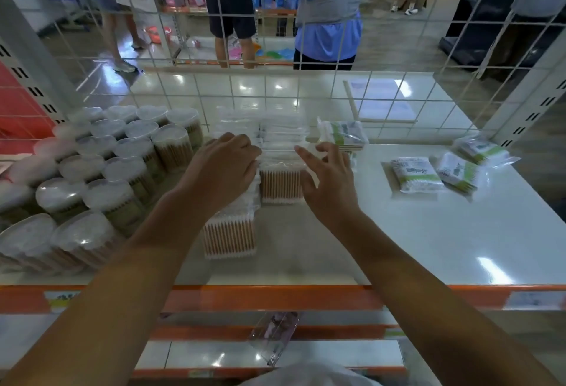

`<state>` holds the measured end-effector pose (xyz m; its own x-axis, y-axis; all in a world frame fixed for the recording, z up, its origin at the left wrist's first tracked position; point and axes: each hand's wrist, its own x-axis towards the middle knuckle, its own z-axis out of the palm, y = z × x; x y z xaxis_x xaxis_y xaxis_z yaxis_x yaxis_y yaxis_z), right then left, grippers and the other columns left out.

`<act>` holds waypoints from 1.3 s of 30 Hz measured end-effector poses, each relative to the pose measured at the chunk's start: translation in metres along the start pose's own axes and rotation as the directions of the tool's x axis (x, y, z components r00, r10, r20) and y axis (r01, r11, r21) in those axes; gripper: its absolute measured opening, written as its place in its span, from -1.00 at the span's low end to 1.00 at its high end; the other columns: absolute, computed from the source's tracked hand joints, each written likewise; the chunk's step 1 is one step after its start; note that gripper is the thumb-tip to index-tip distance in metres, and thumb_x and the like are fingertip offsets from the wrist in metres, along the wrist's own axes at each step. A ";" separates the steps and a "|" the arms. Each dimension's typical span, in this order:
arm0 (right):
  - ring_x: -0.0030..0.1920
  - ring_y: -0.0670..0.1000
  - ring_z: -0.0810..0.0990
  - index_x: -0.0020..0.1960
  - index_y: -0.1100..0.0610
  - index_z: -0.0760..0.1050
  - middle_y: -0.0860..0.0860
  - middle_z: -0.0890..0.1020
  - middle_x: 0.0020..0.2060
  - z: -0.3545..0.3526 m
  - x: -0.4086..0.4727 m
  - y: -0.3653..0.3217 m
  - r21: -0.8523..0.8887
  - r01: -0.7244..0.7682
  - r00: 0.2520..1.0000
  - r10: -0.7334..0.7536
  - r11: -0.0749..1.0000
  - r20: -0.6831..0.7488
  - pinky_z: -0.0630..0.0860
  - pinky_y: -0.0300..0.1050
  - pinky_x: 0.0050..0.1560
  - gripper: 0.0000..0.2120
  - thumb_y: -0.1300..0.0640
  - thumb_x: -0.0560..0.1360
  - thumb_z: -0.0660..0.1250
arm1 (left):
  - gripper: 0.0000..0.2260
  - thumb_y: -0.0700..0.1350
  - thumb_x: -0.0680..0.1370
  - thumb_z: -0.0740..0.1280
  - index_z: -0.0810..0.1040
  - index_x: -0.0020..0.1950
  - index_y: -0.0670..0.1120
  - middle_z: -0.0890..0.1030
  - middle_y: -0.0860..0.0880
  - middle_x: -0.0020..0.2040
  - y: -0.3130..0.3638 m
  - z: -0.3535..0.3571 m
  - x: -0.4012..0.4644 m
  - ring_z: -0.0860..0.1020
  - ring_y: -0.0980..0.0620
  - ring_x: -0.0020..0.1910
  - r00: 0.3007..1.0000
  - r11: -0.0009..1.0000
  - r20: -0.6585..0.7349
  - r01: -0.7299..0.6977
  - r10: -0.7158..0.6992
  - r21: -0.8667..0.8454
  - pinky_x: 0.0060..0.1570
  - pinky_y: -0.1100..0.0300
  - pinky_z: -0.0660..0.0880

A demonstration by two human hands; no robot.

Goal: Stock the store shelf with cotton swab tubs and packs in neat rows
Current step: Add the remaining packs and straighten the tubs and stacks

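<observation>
Round clear tubs of cotton swabs fill the left of the white shelf in rows. In the middle stand two rows of clear swab packs, one row reaching nearer the front, the other further back. My left hand rests with curled fingers on the top of the nearer row. My right hand touches the right side of the further row, fingers spread and loosely bent. A green-labelled pack stands behind my right hand.
Three green-labelled packs lie loose at the shelf's right. A wire grid backs the shelf, with people standing beyond it. The shelf's orange front rail runs below, and a clear bag lies on the lower shelf.
</observation>
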<state>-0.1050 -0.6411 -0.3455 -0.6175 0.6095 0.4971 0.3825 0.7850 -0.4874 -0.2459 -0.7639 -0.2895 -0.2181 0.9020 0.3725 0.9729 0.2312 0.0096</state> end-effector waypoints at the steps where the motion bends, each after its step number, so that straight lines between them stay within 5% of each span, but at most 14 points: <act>1: 0.14 0.23 0.45 0.27 0.10 0.50 0.21 0.46 0.16 -0.003 0.002 0.002 -0.003 -0.020 1.000 0.020 1.000 0.015 0.44 0.17 0.15 -0.62 0.25 0.46 0.32 | -0.79 -0.16 0.53 0.26 0.60 0.10 -0.19 0.62 -0.13 -0.02 0.004 -0.001 0.005 0.55 -0.09 -0.05 1.000 1.000 -0.004 0.000 0.000 -0.005 -0.08 0.06 0.47; 8: 0.16 0.09 0.40 0.27 0.14 0.48 0.14 0.49 0.12 -0.025 0.033 0.022 -0.039 -0.122 0.992 0.124 0.992 0.035 0.32 -0.11 0.17 -0.69 0.22 0.55 0.18 | -0.74 -0.10 0.59 0.17 0.55 0.19 -0.14 0.59 -0.09 0.08 0.036 0.005 0.047 0.51 -0.03 0.05 0.999 0.999 0.030 -0.035 0.036 -0.025 0.05 0.10 0.43; 21: 0.23 0.13 0.40 0.24 0.22 0.48 0.16 0.51 0.15 -0.028 0.097 0.056 -0.211 -0.064 0.985 0.095 0.975 0.141 0.37 -0.08 0.17 -0.61 0.43 0.44 0.20 | -0.76 -0.13 0.56 0.21 0.55 0.17 -0.14 0.57 -0.10 0.12 0.062 0.017 0.111 0.51 -0.08 0.11 0.986 1.000 0.169 -0.016 0.014 0.014 0.04 0.09 0.43; 27: -0.18 0.05 0.42 -0.16 0.17 0.41 0.12 0.48 -0.16 -0.021 0.096 0.068 -0.242 0.006 0.926 0.086 0.970 0.369 0.29 -0.15 -0.21 -0.92 0.31 0.47 0.18 | -0.76 -0.12 0.57 0.20 0.55 0.17 -0.14 0.57 -0.10 0.12 0.066 0.021 0.111 0.51 -0.08 0.09 0.986 1.000 0.167 0.016 -0.011 -0.027 0.08 0.06 0.46; 33: -0.02 0.07 0.44 0.08 0.21 0.41 0.10 0.49 -0.08 -0.022 0.098 0.074 -0.244 0.014 0.887 0.101 0.970 0.451 0.35 -0.12 -0.03 -0.78 0.28 0.44 0.17 | -0.72 -0.12 0.56 0.23 0.51 0.25 -0.10 0.56 -0.09 0.15 0.068 0.015 0.103 0.50 -0.05 0.13 0.995 0.994 0.100 0.013 -0.001 -0.112 0.09 0.09 0.43; 39: 0.34 0.11 0.27 0.43 0.18 0.17 0.12 0.37 0.29 -0.024 0.092 0.076 -0.303 0.025 0.858 0.135 0.953 0.495 0.17 -0.04 0.37 -0.48 0.26 0.48 0.16 | -0.71 -0.10 0.58 0.21 0.50 0.28 -0.10 0.55 -0.08 0.19 0.070 0.004 0.096 0.48 -0.04 0.16 0.997 0.994 0.071 -0.004 0.012 -0.109 0.09 0.11 0.41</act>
<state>-0.1165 -0.5225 -0.3197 -0.8189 0.5739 0.0054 0.5570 0.7969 -0.2339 -0.1989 -0.6596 -0.2571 -0.2115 0.9282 0.3060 0.9764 0.1866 0.1088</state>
